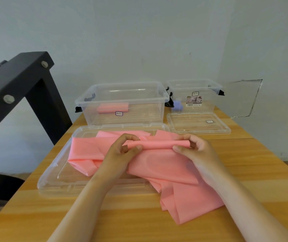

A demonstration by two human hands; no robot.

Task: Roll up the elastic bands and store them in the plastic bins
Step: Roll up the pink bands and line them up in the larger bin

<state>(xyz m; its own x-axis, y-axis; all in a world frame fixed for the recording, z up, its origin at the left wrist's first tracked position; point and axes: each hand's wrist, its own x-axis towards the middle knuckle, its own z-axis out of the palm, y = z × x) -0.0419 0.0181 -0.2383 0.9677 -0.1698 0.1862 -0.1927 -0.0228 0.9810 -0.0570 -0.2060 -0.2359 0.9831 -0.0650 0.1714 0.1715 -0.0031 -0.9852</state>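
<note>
A long pink elastic band (164, 165) lies crumpled over a clear lid (52, 173) and the wooden table. Its far end is curled into a thin roll held between both hands. My left hand (122, 154) pinches the roll's left end and my right hand (195, 151) pinches its right end. A large clear plastic bin (90, 98) stands behind, with one rolled pink band (112, 107) inside. A smaller clear bin (215, 100) at the back right holds a rolled purple band (177, 105).
The small bin's lid (227, 129) lies flat in front of it. A black metal frame (17, 84) rises at the left of the wooden table (104, 220). A pale wall stands close behind the bins. The table's right edge drops off near the small bin.
</note>
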